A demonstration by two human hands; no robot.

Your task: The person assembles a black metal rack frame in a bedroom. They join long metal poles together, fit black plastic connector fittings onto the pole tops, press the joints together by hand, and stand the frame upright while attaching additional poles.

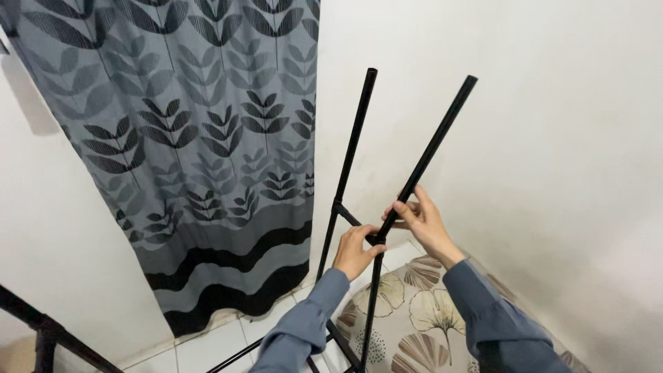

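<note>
A black metal tube frame (345,173) stands upright in front of me, with two long tubes rising and a short crossbar between them. My left hand (356,250) is closed around the joint where the right tube meets the crossbar. My right hand (423,222) grips the upper right tube (431,148), which leans to the right. Both my sleeves are grey-blue.
A grey curtain (193,138) with a dark leaf print hangs at the left against the white wall (539,138). A beige cushion (421,318) with a fan-leaf print lies on the white tiled floor (214,345). Another black bar (41,328) crosses the lower left corner.
</note>
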